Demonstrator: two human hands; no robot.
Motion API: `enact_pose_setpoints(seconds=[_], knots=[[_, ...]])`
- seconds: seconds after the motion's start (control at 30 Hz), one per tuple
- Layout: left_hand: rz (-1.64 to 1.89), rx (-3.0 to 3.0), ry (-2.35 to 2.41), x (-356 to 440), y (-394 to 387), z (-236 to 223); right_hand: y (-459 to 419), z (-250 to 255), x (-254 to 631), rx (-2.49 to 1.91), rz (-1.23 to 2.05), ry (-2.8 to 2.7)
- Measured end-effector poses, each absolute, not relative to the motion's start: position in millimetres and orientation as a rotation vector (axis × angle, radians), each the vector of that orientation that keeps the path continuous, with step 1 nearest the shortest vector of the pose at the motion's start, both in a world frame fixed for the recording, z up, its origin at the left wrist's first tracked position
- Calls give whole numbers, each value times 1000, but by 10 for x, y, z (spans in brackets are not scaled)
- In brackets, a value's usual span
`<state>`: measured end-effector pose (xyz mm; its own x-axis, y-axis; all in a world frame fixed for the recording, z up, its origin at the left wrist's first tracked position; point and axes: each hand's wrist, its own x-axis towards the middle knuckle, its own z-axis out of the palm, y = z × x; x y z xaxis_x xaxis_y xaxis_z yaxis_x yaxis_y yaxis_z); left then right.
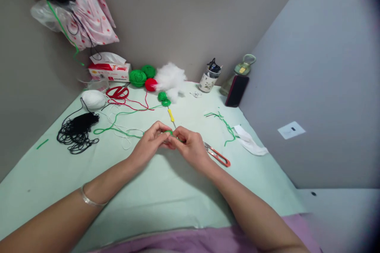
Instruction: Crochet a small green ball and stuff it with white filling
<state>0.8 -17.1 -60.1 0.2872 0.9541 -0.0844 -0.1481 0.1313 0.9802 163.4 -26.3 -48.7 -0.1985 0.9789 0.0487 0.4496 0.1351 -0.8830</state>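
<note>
Left hand [150, 142] and right hand [190, 146] pinch a green yarn piece [169, 132] mid-desk.
Piece mostly hidden by the fingertips, about midway between left and right edges of the desk [160, 201]. Yellow-handled crochet hook [170, 115] just beyond, toward far edge; orange-handled snips [219, 157] beside right wrist. Black yarn [77, 129] near left edge. Open room extends from wrists to near edge.
</note>
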Motion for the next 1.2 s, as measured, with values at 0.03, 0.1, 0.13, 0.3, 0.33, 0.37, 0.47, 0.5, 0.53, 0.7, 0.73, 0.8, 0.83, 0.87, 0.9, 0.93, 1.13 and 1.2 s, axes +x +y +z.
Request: enact_pose_setpoints(seconds=[0.03, 0.1, 0.13, 0.3, 0.33, 0.37, 0.47, 0.5, 0.53, 0.7, 0.73, 0.8, 0.83, 0.87, 0.9, 0.93, 1.13, 1.2], knots=[[991, 1134, 910, 7, -175, -596, -240, -487, 1647, -1365, 1067, -1677], [982, 1148, 876, 3, -179, -593, -192, -484, 1677, -1328, 1186, -1559], [982, 1156, 868, 1, -178, -597, -170, -480, 1692, -1316, 1227, -1520], [997, 1177, 899, -17, -145, -651, -167, -413, 1705, -1254, 1236, -1594], [1008, 1184, 910, -20, -135, -662, -194, -396, 1691, -1242, 1235, -1633], [1025, 1193, 924, -21, -127, -670, -227, -380, 1672, -1235, 1233, -1669], [1089, 1230, 970, -6, -118, -682, -333, -354, 1608, -1255, 1172, -1767], [1109, 1243, 983, 6, -122, -685, -358, -352, 1592, -1261, 1134, -1794], [1130, 1256, 993, 19, -130, -688, -375, -353, 1581, -1264, 1103, -1812], [1229, 1309, 1015, 71, -194, -753, -318, -361, 1582, -1266, 1244, -1644], [1238, 1326, 1012, 73, -205, -772, -292, -365, 1586, -1260, 1286, -1586], [1238, 1366, 997, 71, -222, -800, -246, -380, 1594, -1246, 1332, -1508], [1235, 1386, 988, 68, -229, -805, -227, -392, 1599, -1240, 1339, -1487], [1232, 1405, 979, 64, -235, -802, -212, -406, 1605, -1235, 1341, -1475], [1231, 1420, 972, 60, -241, -791, -200, -423, 1613, -1231, 1338, -1468], [1231, 1430, 964, 55, -247, -774, -190, -440, 1622, -1230, 1332, -1463], [1205, 1391, 917, 21, -244, -702, -162, -486, 1685, -1283, 1261, -1505], [1207, 1359, 926, 12, -222, -723, -184, -467, 1689, -1283, 1240, -1592]])
